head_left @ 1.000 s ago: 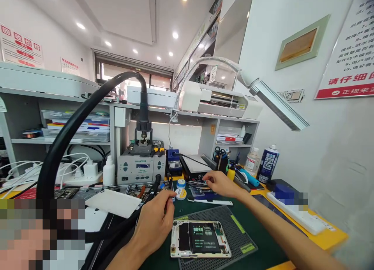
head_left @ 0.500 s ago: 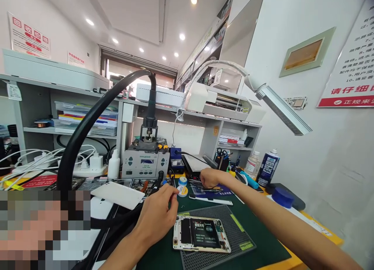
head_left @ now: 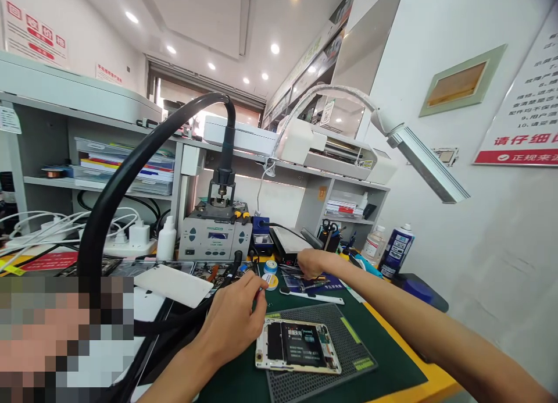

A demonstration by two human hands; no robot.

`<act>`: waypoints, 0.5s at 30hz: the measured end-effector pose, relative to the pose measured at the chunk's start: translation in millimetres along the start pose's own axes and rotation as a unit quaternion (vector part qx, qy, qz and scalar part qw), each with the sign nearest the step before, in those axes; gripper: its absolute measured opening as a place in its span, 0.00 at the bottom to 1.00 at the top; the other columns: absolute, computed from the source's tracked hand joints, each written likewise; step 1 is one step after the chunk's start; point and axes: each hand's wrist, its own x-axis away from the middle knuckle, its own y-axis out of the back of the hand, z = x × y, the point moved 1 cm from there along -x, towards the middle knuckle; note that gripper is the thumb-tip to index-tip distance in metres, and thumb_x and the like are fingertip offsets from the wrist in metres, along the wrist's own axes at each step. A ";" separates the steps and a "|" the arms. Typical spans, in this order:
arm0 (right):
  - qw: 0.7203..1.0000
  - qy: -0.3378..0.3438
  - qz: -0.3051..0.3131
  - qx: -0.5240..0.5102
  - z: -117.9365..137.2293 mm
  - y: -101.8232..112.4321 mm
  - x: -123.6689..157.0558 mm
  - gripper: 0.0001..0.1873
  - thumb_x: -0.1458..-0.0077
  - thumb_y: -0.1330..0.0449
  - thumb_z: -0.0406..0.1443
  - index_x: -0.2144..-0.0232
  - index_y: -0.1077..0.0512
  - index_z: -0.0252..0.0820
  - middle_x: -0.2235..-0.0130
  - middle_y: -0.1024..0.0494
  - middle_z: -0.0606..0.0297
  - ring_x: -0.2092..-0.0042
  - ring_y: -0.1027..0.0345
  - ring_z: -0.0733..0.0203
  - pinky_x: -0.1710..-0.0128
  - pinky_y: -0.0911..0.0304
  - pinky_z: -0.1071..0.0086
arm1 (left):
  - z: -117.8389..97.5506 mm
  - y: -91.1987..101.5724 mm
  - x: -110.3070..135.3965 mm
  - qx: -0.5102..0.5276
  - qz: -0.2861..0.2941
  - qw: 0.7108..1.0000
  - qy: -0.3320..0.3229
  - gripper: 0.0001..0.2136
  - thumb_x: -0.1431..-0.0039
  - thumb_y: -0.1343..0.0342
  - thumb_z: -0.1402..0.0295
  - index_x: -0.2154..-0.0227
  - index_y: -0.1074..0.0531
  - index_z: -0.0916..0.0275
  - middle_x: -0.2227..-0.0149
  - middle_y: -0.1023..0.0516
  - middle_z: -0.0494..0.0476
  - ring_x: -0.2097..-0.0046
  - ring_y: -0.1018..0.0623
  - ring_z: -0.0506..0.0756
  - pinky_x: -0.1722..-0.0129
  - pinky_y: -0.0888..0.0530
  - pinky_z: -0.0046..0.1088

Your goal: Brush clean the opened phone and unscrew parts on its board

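An opened smartphone (head_left: 275, 340) with its battery and inner parts bare lies on a dark ribbed repair mat (head_left: 349, 350). To its upper left is my left hand (head_left: 239, 311), fingertips drawn together beside a small round yellow-and-white tin (head_left: 271, 282); whatever they pinch is too small to make out. My right hand (head_left: 310, 263) reaches to the back of the bench, its fingers closed low among several screwdrivers (head_left: 314, 285). What it grips is hidden by the hand. Between the mat and the screwdrivers lies a white-handled brush (head_left: 318, 298).
A hot-air rework station (head_left: 213, 240) stands behind my left hand, and its thick black hose (head_left: 126, 164) arches over the left side. A white plate (head_left: 174, 285) lies left. Bottles and a spray can (head_left: 396, 250) stand right, under a lamp (head_left: 429, 161). A blurred patch covers the lower left.
The view has shifted slightly. Both hands keep nearly the same places, the left beside the tin and the right among the screwdrivers. The phone has not moved on the mat.
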 end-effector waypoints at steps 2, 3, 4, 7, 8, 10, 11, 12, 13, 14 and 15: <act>1.000 -0.003 0.021 0.022 0.6 -1.5 2.8 0.17 0.35 0.38 0.38 0.46 0.28 0.39 0.46 0.24 0.56 0.51 0.25 0.50 0.54 0.27 0.53 | 0.2 -0.8 -0.3 -0.001 0.000 1.000 -0.001 0.12 0.31 0.58 0.69 0.59 0.29 0.59 0.62 0.27 0.54 0.75 0.31 0.53 0.75 0.39 0.32; 0.999 -0.004 0.024 0.030 1.0 -2.5 4.1 0.17 0.35 0.38 0.38 0.46 0.28 0.39 0.46 0.24 0.56 0.51 0.25 0.50 0.54 0.27 0.53 | 0.2 -1.2 -0.5 -0.001 0.001 1.000 -0.001 0.12 0.31 0.58 0.69 0.60 0.29 0.59 0.62 0.27 0.54 0.75 0.31 0.53 0.75 0.39 0.32; 0.999 -0.004 0.023 0.037 1.5 -3.5 5.2 0.17 0.35 0.38 0.38 0.46 0.28 0.40 0.46 0.24 0.56 0.51 0.25 0.50 0.54 0.27 0.53 | 0.2 -1.5 -0.6 -0.002 0.002 1.000 -0.001 0.12 0.31 0.58 0.69 0.60 0.29 0.59 0.62 0.27 0.53 0.75 0.31 0.52 0.75 0.39 0.31; 0.999 -0.001 0.010 0.054 2.6 -7.8 7.9 0.17 0.35 0.37 0.38 0.46 0.29 0.39 0.45 0.24 0.56 0.51 0.25 0.50 0.53 0.27 0.53 | -0.1 -1.4 -0.6 -0.003 0.006 1.000 -0.002 0.11 0.31 0.58 0.69 0.60 0.29 0.58 0.62 0.26 0.53 0.74 0.30 0.52 0.75 0.38 0.31; 0.998 0.001 0.002 0.058 2.8 -9.4 8.8 0.17 0.35 0.37 0.38 0.46 0.29 0.39 0.45 0.24 0.56 0.51 0.25 0.50 0.53 0.27 0.53 | -0.3 -1.2 -0.6 -0.003 0.006 1.000 -0.002 0.11 0.31 0.58 0.70 0.60 0.29 0.58 0.62 0.26 0.53 0.74 0.29 0.52 0.75 0.37 0.30; 0.998 0.003 -0.014 0.063 2.9 -12.6 10.8 0.18 0.35 0.37 0.38 0.46 0.29 0.39 0.45 0.25 0.55 0.51 0.25 0.50 0.53 0.27 0.53 | -0.9 -0.7 -0.6 -0.006 0.006 1.000 -0.003 0.11 0.31 0.58 0.70 0.60 0.29 0.58 0.62 0.26 0.53 0.74 0.28 0.52 0.74 0.37 0.30; 0.998 0.004 -0.023 0.066 2.9 -14.0 11.9 0.18 0.35 0.37 0.38 0.46 0.29 0.38 0.45 0.25 0.55 0.51 0.25 0.50 0.53 0.27 0.53 | -1.2 -0.5 -0.6 -0.008 0.006 1.000 -0.004 0.11 0.31 0.58 0.70 0.60 0.29 0.58 0.62 0.26 0.53 0.74 0.28 0.52 0.74 0.37 0.30; 0.997 0.006 -0.033 0.067 2.9 -15.4 13.0 0.18 0.35 0.37 0.38 0.46 0.29 0.38 0.45 0.25 0.55 0.51 0.25 0.50 0.53 0.27 0.53 | -1.5 -0.4 -0.6 -0.010 0.005 1.000 -0.004 0.11 0.31 0.58 0.70 0.59 0.29 0.58 0.62 0.26 0.53 0.74 0.28 0.52 0.74 0.37 0.30; 0.997 0.007 -0.043 0.068 3.1 -16.6 14.1 0.18 0.35 0.37 0.38 0.46 0.29 0.38 0.45 0.25 0.54 0.51 0.25 0.50 0.53 0.27 0.53 | -1.7 -0.4 -0.6 -0.012 0.006 1.000 -0.004 0.11 0.31 0.58 0.70 0.59 0.29 0.58 0.62 0.25 0.53 0.74 0.28 0.52 0.74 0.38 0.30; 0.996 0.008 -0.054 0.069 3.2 -17.8 15.2 0.18 0.35 0.37 0.38 0.46 0.29 0.38 0.45 0.24 0.54 0.51 0.25 0.50 0.53 0.27 0.53 | -1.9 -0.5 -0.6 -0.013 0.006 1.000 -0.003 0.11 0.31 0.58 0.70 0.59 0.29 0.58 0.62 0.26 0.53 0.74 0.28 0.52 0.74 0.38 0.31; 0.995 0.008 -0.067 0.069 3.4 -18.8 16.2 0.18 0.35 0.37 0.38 0.46 0.29 0.38 0.45 0.24 0.54 0.51 0.25 0.50 0.53 0.27 0.53 | -1.9 -0.7 -0.6 -0.014 0.007 1.000 -0.003 0.11 0.31 0.58 0.70 0.59 0.29 0.58 0.62 0.26 0.53 0.74 0.28 0.52 0.74 0.37 0.31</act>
